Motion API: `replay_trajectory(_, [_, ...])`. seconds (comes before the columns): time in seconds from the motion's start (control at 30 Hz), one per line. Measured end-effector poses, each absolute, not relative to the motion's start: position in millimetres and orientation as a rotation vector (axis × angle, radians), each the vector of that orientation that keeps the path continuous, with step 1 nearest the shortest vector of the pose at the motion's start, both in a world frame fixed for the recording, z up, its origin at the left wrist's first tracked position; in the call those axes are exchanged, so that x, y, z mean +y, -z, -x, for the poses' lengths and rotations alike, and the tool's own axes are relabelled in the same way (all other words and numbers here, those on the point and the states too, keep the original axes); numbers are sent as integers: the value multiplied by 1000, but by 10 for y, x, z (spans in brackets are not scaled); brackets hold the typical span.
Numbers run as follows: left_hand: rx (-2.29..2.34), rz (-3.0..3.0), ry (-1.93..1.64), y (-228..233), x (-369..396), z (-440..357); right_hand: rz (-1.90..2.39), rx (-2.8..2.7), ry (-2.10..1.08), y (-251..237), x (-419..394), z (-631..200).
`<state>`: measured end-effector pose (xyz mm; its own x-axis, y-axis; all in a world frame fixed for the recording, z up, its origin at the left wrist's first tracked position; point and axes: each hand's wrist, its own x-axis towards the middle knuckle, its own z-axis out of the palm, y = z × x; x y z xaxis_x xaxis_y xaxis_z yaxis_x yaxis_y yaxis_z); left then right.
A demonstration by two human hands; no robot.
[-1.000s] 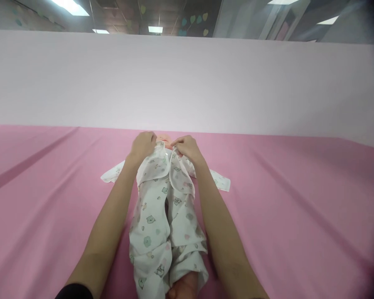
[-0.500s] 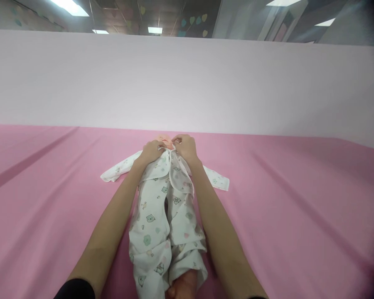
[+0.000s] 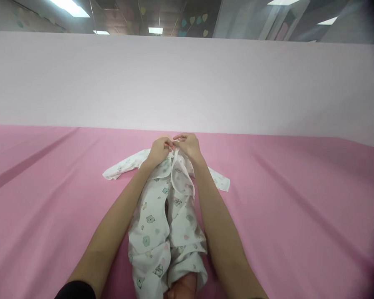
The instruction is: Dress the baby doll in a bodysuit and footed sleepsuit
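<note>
While a second ago our hands sat apart on the two front flaps, they have now drawn together at the neckline of the white cotton baby romper printed with small green and pink animals (image 3: 162, 216), which lies lengthwise on the pink fabric-covered table (image 3: 299, 207), sleeves spread to either side. Our left hand (image 3: 160, 148) and right hand (image 3: 188, 146) meet fingertip to fingertip, both closed in a pinch on the top edges of the garment's opening, and the peach-coloured doll head that showed between them earlier is now hidden behind the knuckles. We judge that the collar edges are being brought together, likely at a tie or snap, though the fastening itself is too small to make out. Lower down, the front flaps lie loose and partly open along the body, and a peach doll foot (image 3: 182, 287) pokes out of the leg end near us. Behind the table stands a plain pale pink wall panel (image 3: 187, 83)
</note>
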<state>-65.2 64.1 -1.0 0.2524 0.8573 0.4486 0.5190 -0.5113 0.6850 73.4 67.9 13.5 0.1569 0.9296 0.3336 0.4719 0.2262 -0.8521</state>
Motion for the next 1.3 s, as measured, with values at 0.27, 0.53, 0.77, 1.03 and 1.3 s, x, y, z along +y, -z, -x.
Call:
replay_trajectory(0.27, [1715,-2296,-970,79,650,650,1387,-1557,-645,-129,668,-695])
replay_trajectory(0.53, [1728,-2377,-781,58,651,673,1486,-1593,-574,-117,675,-646])
replay_trajectory(0.77, [1704,-2256,-893,110,713,695,1477,-1653,-511,-46,732,-631])
replay_trajectory(1.03, [1575,-2142,-1132,183,754,723,1468,-1642,-534,-86,696,-605])
replay_trajectory(1.3, [1525,-2129,-1195,206,767,733,1396,-1830,-471,-170,608,-611])
